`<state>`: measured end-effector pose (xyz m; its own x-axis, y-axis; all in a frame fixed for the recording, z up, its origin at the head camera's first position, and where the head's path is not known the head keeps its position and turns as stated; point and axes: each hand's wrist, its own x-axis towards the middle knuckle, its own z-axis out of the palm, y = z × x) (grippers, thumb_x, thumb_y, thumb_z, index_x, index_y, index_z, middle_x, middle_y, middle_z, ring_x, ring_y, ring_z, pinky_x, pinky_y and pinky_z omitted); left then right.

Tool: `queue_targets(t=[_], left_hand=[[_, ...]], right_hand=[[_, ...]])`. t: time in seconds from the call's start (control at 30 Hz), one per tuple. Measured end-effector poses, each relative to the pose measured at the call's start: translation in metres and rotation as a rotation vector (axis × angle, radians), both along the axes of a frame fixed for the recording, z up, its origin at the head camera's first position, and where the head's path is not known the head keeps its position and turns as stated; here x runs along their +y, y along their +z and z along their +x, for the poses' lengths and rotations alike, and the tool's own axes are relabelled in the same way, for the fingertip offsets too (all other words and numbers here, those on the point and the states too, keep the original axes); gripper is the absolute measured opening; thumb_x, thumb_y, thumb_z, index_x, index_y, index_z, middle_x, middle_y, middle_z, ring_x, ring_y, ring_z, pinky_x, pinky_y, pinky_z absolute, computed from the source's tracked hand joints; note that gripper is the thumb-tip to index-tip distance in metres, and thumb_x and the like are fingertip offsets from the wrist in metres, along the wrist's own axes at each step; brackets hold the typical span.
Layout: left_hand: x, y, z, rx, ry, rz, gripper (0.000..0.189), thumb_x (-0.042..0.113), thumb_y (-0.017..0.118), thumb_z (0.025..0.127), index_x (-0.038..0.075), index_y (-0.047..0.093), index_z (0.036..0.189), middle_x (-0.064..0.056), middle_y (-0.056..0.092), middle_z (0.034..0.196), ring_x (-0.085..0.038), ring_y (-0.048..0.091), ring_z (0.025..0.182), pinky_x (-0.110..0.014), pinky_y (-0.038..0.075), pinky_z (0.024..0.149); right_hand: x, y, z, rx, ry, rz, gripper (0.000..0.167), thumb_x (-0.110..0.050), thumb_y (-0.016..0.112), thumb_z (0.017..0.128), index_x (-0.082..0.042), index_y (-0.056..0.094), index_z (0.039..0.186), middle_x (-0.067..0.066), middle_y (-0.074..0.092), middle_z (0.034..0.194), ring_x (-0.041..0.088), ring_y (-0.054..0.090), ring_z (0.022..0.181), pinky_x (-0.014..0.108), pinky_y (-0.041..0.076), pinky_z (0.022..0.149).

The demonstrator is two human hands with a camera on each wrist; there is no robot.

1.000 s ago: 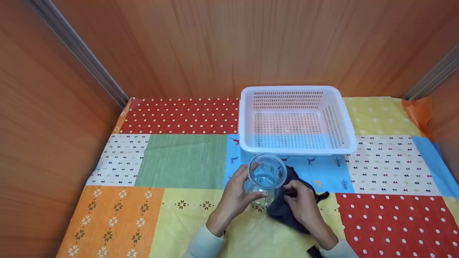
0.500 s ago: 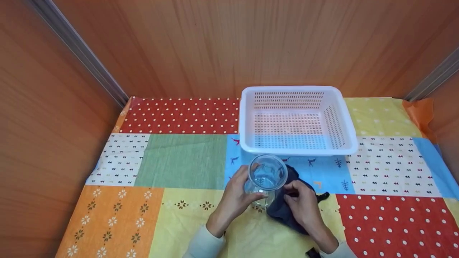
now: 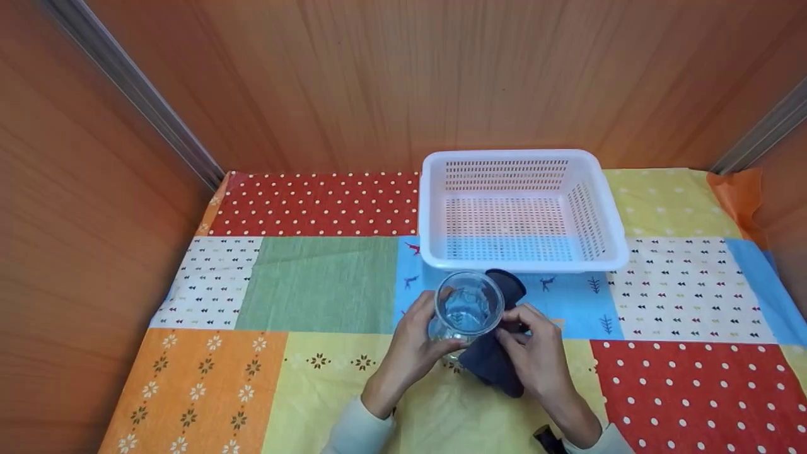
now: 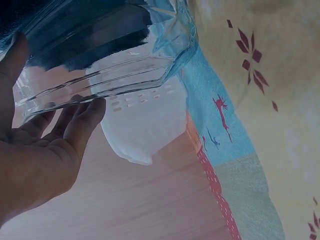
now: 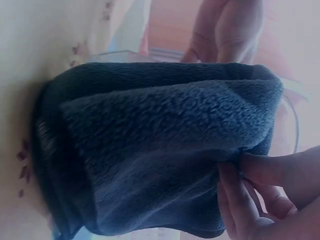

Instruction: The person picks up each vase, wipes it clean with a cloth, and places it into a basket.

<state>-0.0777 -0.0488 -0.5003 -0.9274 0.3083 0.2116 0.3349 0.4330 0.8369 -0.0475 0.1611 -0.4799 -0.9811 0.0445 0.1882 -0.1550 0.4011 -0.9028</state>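
My left hand [image 3: 410,345] grips a clear glass jar [image 3: 470,296] from its left side, mouth tilted up toward me. In the left wrist view, thumb and fingers curve round the jar [image 4: 130,82], and dark fabric shows through the glass. A dark grey-blue fleecy cloth [image 3: 490,366] lies along the jar's right side. My right hand [image 3: 541,353] pinches that cloth between thumb and fingers near the jar's rim. Close up in the right wrist view, the folded cloth [image 5: 165,125] wraps the near side of the jar and hides most of it; fingertips [image 5: 232,180] gather one edge.
A white perforated plastic basket [image 3: 435,208] stands just beyond the hands, with nothing in it. Patchwork cloth [image 3: 328,284] covers the table. Wood-grain panels [image 3: 378,82] rise behind and to the sides. A small black piece [image 3: 547,438] sits by the right wrist.
The dark cloth has shifted up and round the jar, its upper end now showing behind the rim. My right hand has turned slightly upward; the left hand and jar stay nearly still.
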Motion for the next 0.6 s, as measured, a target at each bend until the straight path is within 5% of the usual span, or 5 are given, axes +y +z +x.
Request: queue_targets(t=[0.33,0.6], left_hand=[[-0.001,-0.001,0.000,-0.006,-0.004,0.016,0.081,0.012,0.094,0.078,0.007,0.057,0.149,-0.010,0.064,0.136,-0.034,0.062,0.125,-0.054,0.052,0.106],[0.000,0.000,-0.001,-0.021,0.004,0.007,0.081,0.013,0.094,0.079,0.010,0.057,0.150,-0.007,0.063,0.137,-0.030,0.062,0.127,-0.054,0.052,0.108]], right_hand=[[0.004,-0.029,-0.005,-0.042,0.022,0.114,0.025,0.021,0.073,0.085,-0.001,0.069,0.096,0.014,0.070,0.102,0.034,0.072,0.102,0.038,0.065,0.079],[0.012,-0.052,-0.008,-0.082,0.043,0.232,0.029,0.021,0.074,0.083,-0.006,0.069,0.092,0.009,0.071,0.098,0.029,0.071,0.094,0.037,0.063,0.074]])
